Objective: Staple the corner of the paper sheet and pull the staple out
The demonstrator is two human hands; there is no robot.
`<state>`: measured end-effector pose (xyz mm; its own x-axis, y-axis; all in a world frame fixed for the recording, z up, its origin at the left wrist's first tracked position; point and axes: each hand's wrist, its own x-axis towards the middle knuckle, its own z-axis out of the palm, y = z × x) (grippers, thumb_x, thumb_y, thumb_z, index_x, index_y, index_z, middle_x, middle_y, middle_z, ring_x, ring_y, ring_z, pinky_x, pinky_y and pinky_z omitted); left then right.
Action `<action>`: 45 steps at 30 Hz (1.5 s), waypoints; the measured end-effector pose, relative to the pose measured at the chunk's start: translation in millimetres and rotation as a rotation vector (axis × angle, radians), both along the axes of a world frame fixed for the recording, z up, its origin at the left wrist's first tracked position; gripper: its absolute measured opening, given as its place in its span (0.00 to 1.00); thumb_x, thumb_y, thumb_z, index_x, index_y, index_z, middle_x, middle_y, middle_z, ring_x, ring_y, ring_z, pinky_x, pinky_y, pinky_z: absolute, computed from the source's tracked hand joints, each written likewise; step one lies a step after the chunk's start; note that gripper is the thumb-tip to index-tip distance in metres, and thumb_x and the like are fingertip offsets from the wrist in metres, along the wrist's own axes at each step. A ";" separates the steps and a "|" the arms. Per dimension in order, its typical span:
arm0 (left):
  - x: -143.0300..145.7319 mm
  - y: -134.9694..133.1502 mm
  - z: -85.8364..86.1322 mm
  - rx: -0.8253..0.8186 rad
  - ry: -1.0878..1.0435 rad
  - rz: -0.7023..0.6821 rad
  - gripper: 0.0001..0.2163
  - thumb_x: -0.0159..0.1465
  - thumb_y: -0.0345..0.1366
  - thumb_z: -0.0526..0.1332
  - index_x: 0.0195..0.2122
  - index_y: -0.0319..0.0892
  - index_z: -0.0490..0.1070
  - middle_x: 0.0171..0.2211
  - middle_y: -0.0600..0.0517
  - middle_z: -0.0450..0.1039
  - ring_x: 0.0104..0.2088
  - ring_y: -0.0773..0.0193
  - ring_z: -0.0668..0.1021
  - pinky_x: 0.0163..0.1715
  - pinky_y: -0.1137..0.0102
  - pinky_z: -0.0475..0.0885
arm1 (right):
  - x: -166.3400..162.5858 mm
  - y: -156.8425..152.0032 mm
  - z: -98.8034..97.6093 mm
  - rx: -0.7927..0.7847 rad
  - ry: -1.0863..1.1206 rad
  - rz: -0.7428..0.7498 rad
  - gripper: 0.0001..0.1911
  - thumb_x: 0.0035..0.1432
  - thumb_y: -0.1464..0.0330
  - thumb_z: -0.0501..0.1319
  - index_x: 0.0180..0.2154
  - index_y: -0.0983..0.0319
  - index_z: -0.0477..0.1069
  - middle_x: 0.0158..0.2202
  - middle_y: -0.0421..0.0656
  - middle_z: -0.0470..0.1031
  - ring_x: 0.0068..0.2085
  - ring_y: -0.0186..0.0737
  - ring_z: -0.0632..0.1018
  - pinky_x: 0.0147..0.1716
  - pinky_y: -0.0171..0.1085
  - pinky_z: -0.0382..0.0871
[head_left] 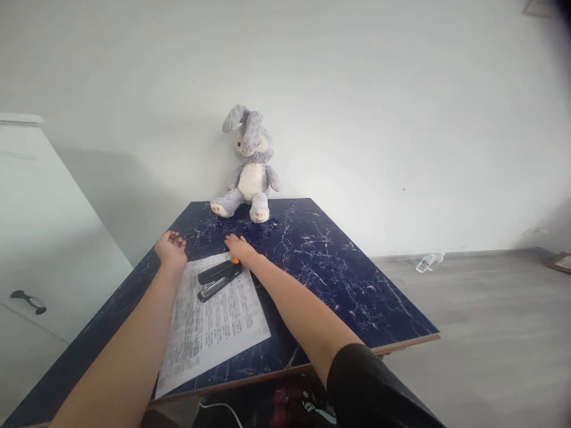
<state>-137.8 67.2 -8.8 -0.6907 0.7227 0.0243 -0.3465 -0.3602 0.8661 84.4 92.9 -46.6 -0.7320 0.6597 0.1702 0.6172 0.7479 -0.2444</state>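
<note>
Both were seen empty: left hand (171, 248) curled, right hand (239, 248) with fingers flat beside the stapler (219, 278). Sheet (214, 327) was judged unstapled.

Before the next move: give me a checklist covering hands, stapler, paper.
1. The stapler lies on the paper, in full view: ok.
2. The right hand is flat at the stapler's far end and holds nothing: ok. Whether it touches the stapler: cannot tell.
3. The left hand is at the paper's far left corner, loosely curled and empty: ok.
4. The paper lies flat on the table: ok. Whether its near corner hangs over the front edge: cannot tell.
5. The rabbit sits at the table's far edge, apart from both hands: ok.
</note>
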 end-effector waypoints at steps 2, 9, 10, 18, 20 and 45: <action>-0.2 0.4 0.9 -0.009 0.009 0.000 0.08 0.52 0.37 0.59 0.28 0.43 0.60 0.25 0.58 0.63 0.20 0.72 0.64 0.23 0.75 0.61 | -9.7 -7.5 3.9 0.020 -0.009 -0.066 0.31 0.65 0.81 0.49 0.68 0.68 0.61 0.74 0.58 0.51 0.75 0.55 0.51 0.70 0.64 0.49; 13.3 1.1 4.0 0.006 0.052 -0.042 0.09 0.51 0.39 0.60 0.28 0.43 0.61 0.24 0.58 0.64 0.20 0.73 0.64 0.24 0.75 0.62 | 37.2 -20.8 5.4 0.079 -0.032 -0.168 0.32 0.67 0.82 0.46 0.70 0.66 0.59 0.76 0.55 0.48 0.76 0.50 0.47 0.72 0.59 0.42; 16.5 0.8 4.0 0.010 0.060 -0.057 0.09 0.51 0.39 0.61 0.28 0.43 0.61 0.24 0.58 0.64 0.19 0.73 0.64 0.23 0.75 0.62 | 51.2 -20.5 4.8 0.080 -0.035 -0.180 0.32 0.67 0.82 0.46 0.70 0.67 0.59 0.75 0.55 0.49 0.76 0.50 0.48 0.72 0.59 0.43; 87.9 -10.0 -12.0 0.036 0.193 -0.357 0.08 0.52 0.39 0.65 0.28 0.41 0.71 0.27 0.51 0.73 0.26 0.64 0.75 0.27 0.70 0.71 | 174.6 -13.8 -1.8 0.014 -0.021 -0.369 0.36 0.62 0.83 0.50 0.70 0.65 0.60 0.73 0.58 0.55 0.75 0.53 0.52 0.70 0.62 0.48; 111.3 -18.1 -18.5 0.044 0.406 -0.509 0.08 0.56 0.39 0.64 0.32 0.41 0.75 0.33 0.46 0.78 0.34 0.57 0.80 0.34 0.64 0.76 | 188.9 -13.0 -3.6 -0.004 0.004 -0.406 0.36 0.60 0.83 0.51 0.69 0.65 0.62 0.72 0.58 0.57 0.74 0.54 0.55 0.70 0.62 0.50; 145.0 -47.5 -25.9 0.032 1.729 -0.698 0.08 0.70 0.38 0.57 0.48 0.45 0.68 0.48 0.44 0.76 0.51 0.47 0.77 0.50 0.56 0.70 | 241.6 -61.9 56.9 -0.420 0.419 0.242 0.20 0.55 0.56 0.75 0.41 0.63 0.76 0.38 0.44 0.80 0.37 0.42 0.78 0.37 0.38 0.69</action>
<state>7.2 19.6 -34.7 0.4950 0.8140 0.3040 0.7254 -0.5798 0.3710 325.9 31.1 10.3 -0.7961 0.5569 0.2369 0.2317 0.6421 -0.7308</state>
